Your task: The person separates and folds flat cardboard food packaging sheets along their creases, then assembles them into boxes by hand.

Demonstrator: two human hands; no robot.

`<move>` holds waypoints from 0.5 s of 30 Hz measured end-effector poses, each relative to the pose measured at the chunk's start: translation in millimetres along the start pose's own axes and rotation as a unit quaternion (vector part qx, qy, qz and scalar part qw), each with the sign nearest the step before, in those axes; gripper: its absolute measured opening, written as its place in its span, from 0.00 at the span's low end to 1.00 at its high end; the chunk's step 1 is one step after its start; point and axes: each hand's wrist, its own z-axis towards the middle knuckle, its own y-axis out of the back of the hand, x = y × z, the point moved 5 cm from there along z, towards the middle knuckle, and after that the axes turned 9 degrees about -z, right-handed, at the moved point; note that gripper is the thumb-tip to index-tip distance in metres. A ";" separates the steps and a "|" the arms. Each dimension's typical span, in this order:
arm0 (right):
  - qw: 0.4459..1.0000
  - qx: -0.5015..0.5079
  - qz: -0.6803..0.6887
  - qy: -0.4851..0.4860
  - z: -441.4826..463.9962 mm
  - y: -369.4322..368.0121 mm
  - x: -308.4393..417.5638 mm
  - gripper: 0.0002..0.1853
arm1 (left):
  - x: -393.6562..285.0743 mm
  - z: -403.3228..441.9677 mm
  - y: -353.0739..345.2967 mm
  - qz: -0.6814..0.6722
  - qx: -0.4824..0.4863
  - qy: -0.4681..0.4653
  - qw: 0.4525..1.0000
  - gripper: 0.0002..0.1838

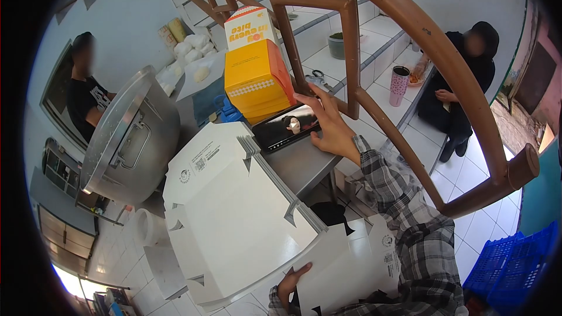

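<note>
My right hand (331, 129) is at the right end of a smartphone (287, 129), with the thumb by its lower edge and the fingers at its upper edge. The phone leans against yellow boxes and its screen shows a video. My left hand (291, 284), low in the view, grips the edge of a flat white cardboard box blank (357, 266) across my lap. Its fingertips are partly hidden. Beside it, a thick stack of flat white box blanks (234, 210) with printed marks and slots lies on the metal table (295, 169).
Folded yellow boxes (254, 76) stand behind the phone. A large metal pot (137, 134) is at left, near a person (88, 93). Brown railing (410, 11) arches close on my right. Another person (453, 93) sits on the steps by a pink tumbler (399, 86). Blue crates (509, 269) lie lower right.
</note>
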 end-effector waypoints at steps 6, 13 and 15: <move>0.999 -0.026 -0.028 -0.014 -0.5 -4.1 0.6 0.53 | 2.8 2.7 0.8 -0.008 0.025 -0.007 1.000 0.34; 0.991 -0.127 -0.042 -0.017 -42.6 47.7 15.2 0.46 | -4.3 -2.9 -1.5 -0.022 0.040 0.008 0.999 0.36; 0.988 -0.119 0.027 -0.098 -84.5 69.0 11.7 0.43 | -3.4 -4.2 -2.2 -0.037 0.053 0.031 0.997 0.38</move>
